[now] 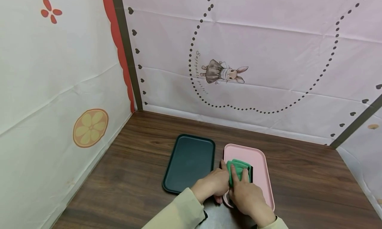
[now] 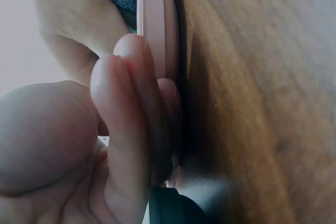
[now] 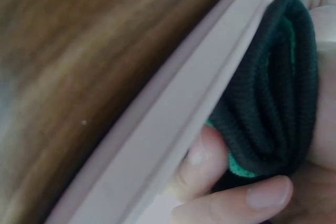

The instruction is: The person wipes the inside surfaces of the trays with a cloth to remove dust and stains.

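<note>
The right hand (image 1: 247, 197) curls its fingers around a folded green cloth (image 1: 238, 171) in the pink tray (image 1: 262, 176) — the left hand (image 1: 213, 184) pinches the tray's near rim — beside the dark green tray (image 1: 189, 162) on the wooden table (image 1: 313, 182).

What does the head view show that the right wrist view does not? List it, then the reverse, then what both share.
Only the head view shows the dark green tray lying empty beside the pink tray, the left hand at the pink tray's near left edge, the printed wall sheets with the rabbit drawing, and the whole table.

Only the right wrist view shows the green cloth close up: its folded layers bunched against the tray rim, a fingertip tucked beneath.

Both show the right hand on the cloth, the pink tray and the brown wood.
</note>
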A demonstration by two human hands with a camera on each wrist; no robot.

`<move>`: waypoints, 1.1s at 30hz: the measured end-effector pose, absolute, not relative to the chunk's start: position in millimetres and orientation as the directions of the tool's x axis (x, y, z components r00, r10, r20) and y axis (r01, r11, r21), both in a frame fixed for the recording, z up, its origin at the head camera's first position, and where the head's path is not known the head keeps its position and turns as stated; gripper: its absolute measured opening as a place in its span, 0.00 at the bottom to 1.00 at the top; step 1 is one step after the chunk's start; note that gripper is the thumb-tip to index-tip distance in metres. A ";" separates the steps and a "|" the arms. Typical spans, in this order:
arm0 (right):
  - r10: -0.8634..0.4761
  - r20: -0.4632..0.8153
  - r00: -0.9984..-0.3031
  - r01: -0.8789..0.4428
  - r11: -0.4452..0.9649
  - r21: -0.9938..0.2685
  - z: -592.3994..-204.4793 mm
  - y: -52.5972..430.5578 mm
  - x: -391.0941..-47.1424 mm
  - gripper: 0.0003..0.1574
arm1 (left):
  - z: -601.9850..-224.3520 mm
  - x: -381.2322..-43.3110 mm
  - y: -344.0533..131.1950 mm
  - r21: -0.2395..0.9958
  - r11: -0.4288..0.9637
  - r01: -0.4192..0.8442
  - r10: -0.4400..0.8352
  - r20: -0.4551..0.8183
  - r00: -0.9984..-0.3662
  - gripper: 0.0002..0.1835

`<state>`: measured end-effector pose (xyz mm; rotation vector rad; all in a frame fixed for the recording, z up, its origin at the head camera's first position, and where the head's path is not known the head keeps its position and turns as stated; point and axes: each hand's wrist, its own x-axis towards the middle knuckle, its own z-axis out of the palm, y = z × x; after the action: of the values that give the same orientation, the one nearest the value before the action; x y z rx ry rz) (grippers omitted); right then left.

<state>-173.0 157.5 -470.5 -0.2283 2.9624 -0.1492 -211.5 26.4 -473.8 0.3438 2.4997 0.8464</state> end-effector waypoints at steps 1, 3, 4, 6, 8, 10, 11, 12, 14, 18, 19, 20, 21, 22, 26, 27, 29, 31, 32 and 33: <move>-0.159 -0.157 -0.975 -0.142 0.983 -0.114 -470.6 158.1 -172.9 0.54 | -473.9 -211.6 26.6 0.624 0.778 0.072 0.370 -0.363 -0.855 0.45; -0.156 -0.162 -0.974 -0.138 0.983 -0.120 -470.8 159.5 -172.8 0.55 | -473.7 -211.7 26.7 0.625 0.778 0.058 0.362 -0.372 -0.854 0.45; -0.154 -0.165 -0.974 -0.135 0.983 -0.123 -470.8 160.1 -172.7 0.55 | -473.4 -211.6 26.7 0.625 0.779 0.052 0.360 -0.377 -0.854 0.45; -0.151 -0.170 -0.974 -0.130 0.983 -0.128 -470.9 161.7 -172.6 0.55 | -472.7 -211.7 26.8 0.624 0.780 0.050 0.358 -0.380 -0.853 0.44; -0.149 -0.170 -0.974 -0.128 0.983 -0.130 -471.3 163.3 -172.4 0.55 | -471.9 -211.4 26.8 0.622 0.781 0.051 0.358 -0.380 -0.853 0.44; -0.148 -0.166 -0.975 -0.127 0.983 -0.130 -471.7 164.9 -172.0 0.54 | -471.2 -211.0 26.6 0.615 0.786 0.063 0.364 -0.378 -0.851 0.43; -0.147 -0.162 -0.976 -0.127 0.983 -0.129 -472.0 165.7 -171.8 0.54 | -471.0 -210.8 26.5 0.613 0.787 0.069 0.368 -0.376 -0.851 0.43; -0.146 -0.162 -0.976 -0.126 0.984 -0.129 -472.1 166.4 -171.6 0.54 | -471.0 -210.6 26.3 0.612 0.787 0.073 0.370 -0.375 -0.850 0.43; -0.145 -0.163 -0.976 -0.125 0.984 -0.128 -472.4 167.7 -171.4 0.54 | -471.0 -210.6 26.1 0.615 0.784 0.078 0.375 -0.371 -0.849 0.42; -0.145 -0.166 -0.975 -0.124 0.983 -0.133 -472.4 170.8 -170.4 0.53 | -471.1 -210.6 25.8 0.627 0.776 0.071 0.376 -0.369 -0.850 0.43; -0.148 -0.163 -0.976 -0.127 0.983 -0.133 -472.4 171.8 -170.1 0.53 | -471.0 -210.6 25.7 0.628 0.775 0.068 0.374 -0.370 -0.850 0.43; -0.150 -0.158 -0.976 -0.129 0.982 -0.137 -472.3 172.8 -169.6 0.53 | -471.0 -210.5 25.8 0.629 0.775 0.063 0.370 -0.370 -0.852 0.43; -0.153 -0.153 -0.976 -0.132 0.982 -0.138 -472.2 173.8 -169.1 0.53 | -470.9 -210.4 25.7 0.631 0.774 0.057 0.367 -0.373 -0.852 0.43; -0.156 -0.149 -0.976 -0.135 0.981 -0.140 -472.3 174.9 -168.6 0.53 | -470.9 -210.4 25.8 0.632 0.774 0.051 0.363 -0.377 -0.852 0.43; -0.169 -0.134 -0.977 -0.147 0.977 -0.157 -472.7 178.8 -166.9 0.52 | -471.2 -210.9 26.4 0.626 0.779 0.041 0.354 -0.384 -0.853 0.43; -0.170 -0.130 -0.977 -0.148 0.976 -0.158 -472.7 179.7 -166.6 0.52 | -471.3 -211.0 26.5 0.626 0.779 0.039 0.353 -0.386 -0.852 0.43; -0.172 -0.123 -0.977 -0.151 0.975 -0.161 -472.5 181.5 -166.2 0.52 | -471.5 -211.6 27.0 0.622 0.782 0.039 0.349 -0.385 -0.854 0.43; -0.168 -0.124 -0.978 -0.148 0.976 -0.157 -472.3 182.9 -166.3 0.52 | -472.0 -212.3 27.5 0.621 0.783 0.037 0.347 -0.387 -0.854 0.43; -0.166 -0.128 -0.978 -0.145 0.977 -0.155 -472.0 183.6 -166.5 0.52 | -472.3 -212.5 27.7 0.620 0.783 0.039 0.348 -0.386 -0.854 0.43; -0.163 -0.134 -0.977 -0.142 0.978 -0.154 -471.6 184.4 -166.5 0.52 | -472.2 -212.8 27.7 0.620 0.783 0.040 0.349 -0.385 -0.854 0.43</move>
<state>-166.5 184.4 -471.6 -0.2314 2.9781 -0.2154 -212.8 27.7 -472.2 0.2910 2.4838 0.8488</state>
